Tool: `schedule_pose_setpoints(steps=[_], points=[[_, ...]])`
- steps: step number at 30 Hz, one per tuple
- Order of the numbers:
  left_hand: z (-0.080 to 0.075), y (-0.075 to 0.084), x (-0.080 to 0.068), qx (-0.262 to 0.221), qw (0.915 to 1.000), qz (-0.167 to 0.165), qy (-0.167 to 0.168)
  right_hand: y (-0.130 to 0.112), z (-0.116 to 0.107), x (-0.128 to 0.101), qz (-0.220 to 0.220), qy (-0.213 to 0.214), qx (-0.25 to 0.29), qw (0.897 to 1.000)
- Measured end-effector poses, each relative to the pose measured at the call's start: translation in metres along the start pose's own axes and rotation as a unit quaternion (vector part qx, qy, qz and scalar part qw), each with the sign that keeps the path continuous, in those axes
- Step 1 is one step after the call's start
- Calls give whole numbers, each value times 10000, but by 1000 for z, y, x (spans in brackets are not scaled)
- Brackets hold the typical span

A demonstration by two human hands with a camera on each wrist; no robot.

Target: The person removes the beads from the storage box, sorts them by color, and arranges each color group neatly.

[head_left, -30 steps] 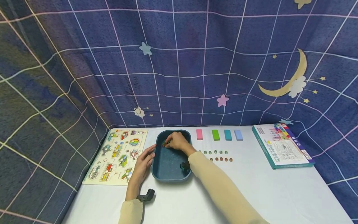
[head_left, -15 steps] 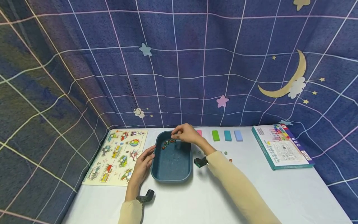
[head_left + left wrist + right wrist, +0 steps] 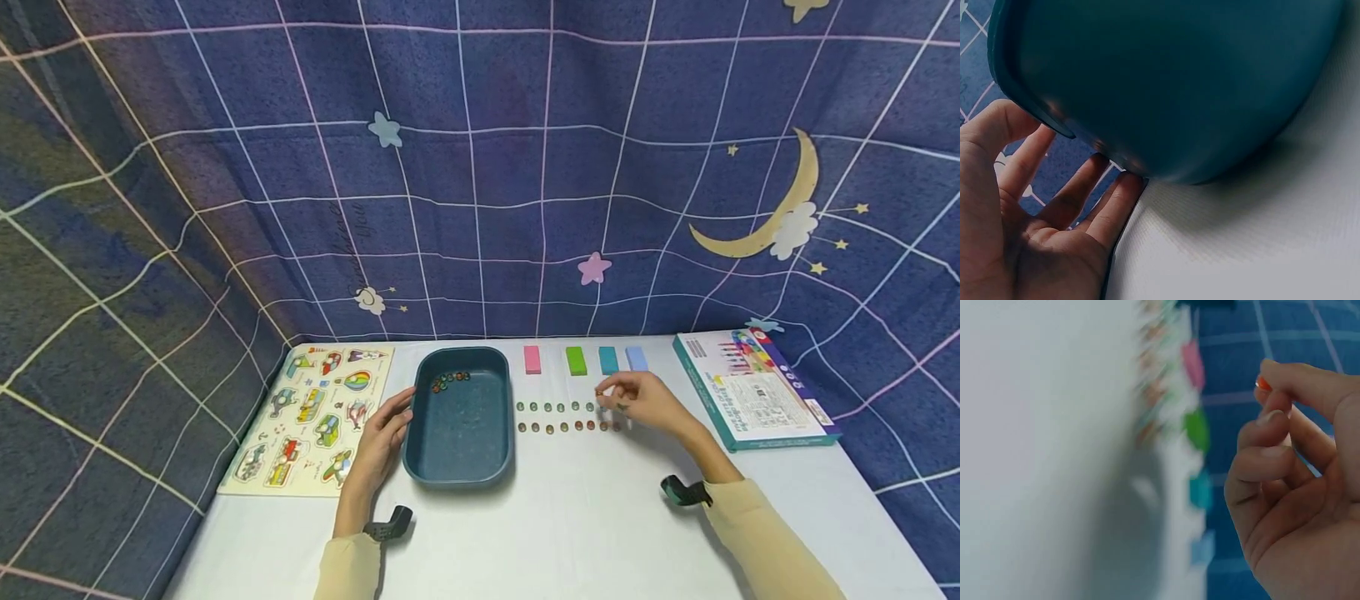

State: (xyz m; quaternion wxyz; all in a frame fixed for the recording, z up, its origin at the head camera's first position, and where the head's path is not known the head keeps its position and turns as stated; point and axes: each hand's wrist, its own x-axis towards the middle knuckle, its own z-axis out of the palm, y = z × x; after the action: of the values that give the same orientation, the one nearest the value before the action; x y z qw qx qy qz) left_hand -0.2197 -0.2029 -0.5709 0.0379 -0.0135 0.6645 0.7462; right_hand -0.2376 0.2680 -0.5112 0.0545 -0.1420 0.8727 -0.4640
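Two rows of beads [image 3: 561, 407] lie on the table [image 3: 585, 517]; a few remaining beads [image 3: 452, 377] sit in the tray [image 3: 459, 450]. The left hand [image 3: 384, 437], fingers extended, touches its side; the right hand [image 3: 641, 400] pinches another bead [image 3: 1262, 382].

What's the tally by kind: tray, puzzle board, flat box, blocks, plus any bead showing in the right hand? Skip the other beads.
Tray: 1
Puzzle board: 1
Flat box: 1
Blocks: 4 (pink block, green block, teal block, light-blue block)
Bead pinched by the right hand: 1 visible
Total: 8
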Motion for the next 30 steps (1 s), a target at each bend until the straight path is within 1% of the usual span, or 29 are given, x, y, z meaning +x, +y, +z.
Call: schedule_pose_setpoints(steps=[4,8,10,12,17,20,23,25,27,30], points=[[-1,2,0,23,10000,-19,25,30,-12,-31,151,73,-255,9995],[-3,3,1,22,10000,-33,55,43,-14,-45,478,-14,-283,9985],[-3,4,1,38,10000,-28,38,45,-13,-47,557,-55,-276,9981],[-3,4,2,25,10000,-18,6,45,-10,-47,515,-34,-386,9979],[-2,4,1,-74,10000,44,-32,42,-6,-44,135,5,-836,9964],[-1,5,0,-60,9999,92,-46,40,-5,-43,125,27,-992,9950],[-1,4,-1,-61,9999,101,-5,40,-5,-42,140,-3,-1020,9947],[-1,3,-1,-40,10000,80,20,40,-7,-42,136,-48,-974,9951],[-1,2,-1,-30,10000,35,22,38,-9,-43,141,-76,-805,9966],[-1,0,-2,8,10000,-11,1,30,-14,-40,145,-74,-300,9994]])
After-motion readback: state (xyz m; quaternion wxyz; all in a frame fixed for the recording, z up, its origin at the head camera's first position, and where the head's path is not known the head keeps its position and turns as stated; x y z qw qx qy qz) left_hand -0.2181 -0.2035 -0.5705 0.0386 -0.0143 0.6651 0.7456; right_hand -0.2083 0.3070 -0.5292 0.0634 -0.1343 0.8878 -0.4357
